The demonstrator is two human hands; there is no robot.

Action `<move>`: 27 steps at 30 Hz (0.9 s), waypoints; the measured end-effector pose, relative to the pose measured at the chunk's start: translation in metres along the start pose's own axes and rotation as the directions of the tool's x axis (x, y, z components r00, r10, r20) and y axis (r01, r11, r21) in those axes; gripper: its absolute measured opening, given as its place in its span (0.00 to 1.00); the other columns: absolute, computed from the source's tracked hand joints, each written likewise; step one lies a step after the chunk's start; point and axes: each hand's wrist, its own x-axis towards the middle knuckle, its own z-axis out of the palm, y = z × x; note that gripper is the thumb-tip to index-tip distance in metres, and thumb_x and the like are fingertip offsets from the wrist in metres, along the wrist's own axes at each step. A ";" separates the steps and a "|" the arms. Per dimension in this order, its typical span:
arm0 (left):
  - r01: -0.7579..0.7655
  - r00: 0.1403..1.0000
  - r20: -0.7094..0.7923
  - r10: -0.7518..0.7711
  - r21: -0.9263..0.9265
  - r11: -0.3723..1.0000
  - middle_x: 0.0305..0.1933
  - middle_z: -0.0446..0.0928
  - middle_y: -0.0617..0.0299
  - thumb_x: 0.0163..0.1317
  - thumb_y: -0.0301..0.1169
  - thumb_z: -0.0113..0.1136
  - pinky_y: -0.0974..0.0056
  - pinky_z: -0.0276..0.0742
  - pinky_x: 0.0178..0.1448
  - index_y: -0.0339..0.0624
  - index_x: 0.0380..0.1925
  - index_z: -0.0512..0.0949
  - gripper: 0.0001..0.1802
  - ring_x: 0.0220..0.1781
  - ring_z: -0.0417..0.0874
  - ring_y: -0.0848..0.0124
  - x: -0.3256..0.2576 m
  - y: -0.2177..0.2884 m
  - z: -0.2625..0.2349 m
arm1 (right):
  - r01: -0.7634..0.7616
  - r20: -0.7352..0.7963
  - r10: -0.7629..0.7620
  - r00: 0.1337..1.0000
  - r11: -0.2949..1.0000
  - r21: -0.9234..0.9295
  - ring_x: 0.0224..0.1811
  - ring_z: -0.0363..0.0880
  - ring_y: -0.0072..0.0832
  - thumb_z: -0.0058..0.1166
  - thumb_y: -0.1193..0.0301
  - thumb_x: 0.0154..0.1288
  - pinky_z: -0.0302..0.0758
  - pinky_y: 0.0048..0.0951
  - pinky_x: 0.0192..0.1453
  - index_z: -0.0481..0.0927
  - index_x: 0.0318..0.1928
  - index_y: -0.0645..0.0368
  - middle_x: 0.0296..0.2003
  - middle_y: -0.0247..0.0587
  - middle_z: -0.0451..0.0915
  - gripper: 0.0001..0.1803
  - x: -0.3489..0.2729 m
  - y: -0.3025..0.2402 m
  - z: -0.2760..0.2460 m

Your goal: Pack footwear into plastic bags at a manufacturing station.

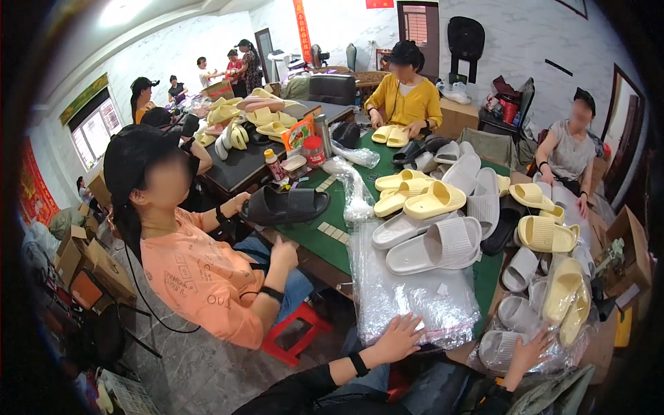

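1. Nearest the lens, the person's two dark-sleeved forearms come up from the lower edge toward a green-topped table (312, 242) loaded with foam slides.
2. Spread over the table's near edge lies a stack of clear plastic bags (415, 301), shiny and crinkled, just in front of two grey slides (432, 243).
3. Behind those, a cluster of yellow slides (415, 195) sits mid-table, with more grey and yellow pairs heaped to the right.
4. At the right corner a grey slide in a plastic bag (499, 348) rests among other bagged slides.
5. A co-worker in an orange shirt (200, 277) sits at the left on a red stool, holding a dark grey slide (285, 205) over the table; two other people sit at the far side.
6. Left hand (398, 337), a dark band at its wrist, lies flat and open, fingers spread, palm down on the stack of bags, gripping nothing.
7. Right hand (529, 351) is open with fingers splayed, resting against the bagged grey slide; whether it grips the bag cannot be told.
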 end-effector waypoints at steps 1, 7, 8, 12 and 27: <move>-0.001 1.000 0.000 0.001 0.007 1.000 0.72 0.55 0.48 0.63 0.47 0.55 0.41 0.55 0.69 0.50 0.65 0.64 0.32 0.71 0.56 0.47 0.001 0.001 0.000 | -0.002 0.002 0.002 1.000 1.000 0.019 0.75 0.45 0.43 0.66 0.63 0.50 0.47 0.64 0.71 0.42 0.74 0.35 0.75 0.38 0.43 0.56 -0.001 0.001 -0.001; -0.053 0.998 0.018 0.054 -0.057 0.997 0.70 0.57 0.50 0.61 0.46 0.57 0.40 0.55 0.68 0.50 0.62 0.68 0.30 0.71 0.57 0.47 0.020 0.008 -0.002 | 0.092 -0.097 -0.071 0.993 0.966 0.240 0.75 0.45 0.44 0.66 0.60 0.50 0.43 0.64 0.72 0.47 0.73 0.39 0.72 0.43 0.52 0.54 0.020 0.054 0.059; -0.041 0.999 0.028 0.042 -0.032 0.999 0.69 0.58 0.49 0.60 0.46 0.58 0.40 0.56 0.68 0.51 0.61 0.68 0.30 0.70 0.58 0.47 0.016 0.004 -0.003 | 0.071 -0.083 -0.055 0.995 0.976 0.204 0.75 0.45 0.45 0.66 0.58 0.50 0.41 0.64 0.72 0.47 0.73 0.40 0.71 0.43 0.54 0.54 0.006 0.038 0.040; -0.001 1.000 -0.019 0.001 -0.029 1.000 0.67 0.62 0.47 0.60 0.46 0.58 0.36 0.54 0.67 0.48 0.59 0.71 0.29 0.69 0.59 0.43 0.006 -0.005 -0.007 | 0.074 0.005 -0.078 0.997 0.968 0.240 0.75 0.41 0.48 0.65 0.55 0.51 0.37 0.64 0.72 0.47 0.73 0.40 0.71 0.48 0.52 0.53 -0.004 -0.010 -0.006; -0.047 0.998 -0.035 0.045 -0.044 0.998 0.67 0.63 0.45 0.58 0.45 0.60 0.35 0.53 0.67 0.48 0.60 0.71 0.30 0.68 0.60 0.41 0.008 0.002 -0.009 | 0.092 -0.035 -0.086 0.996 0.962 0.257 0.75 0.40 0.53 0.63 0.56 0.53 0.36 0.67 0.71 0.50 0.73 0.42 0.71 0.53 0.49 0.50 -0.011 0.002 -0.016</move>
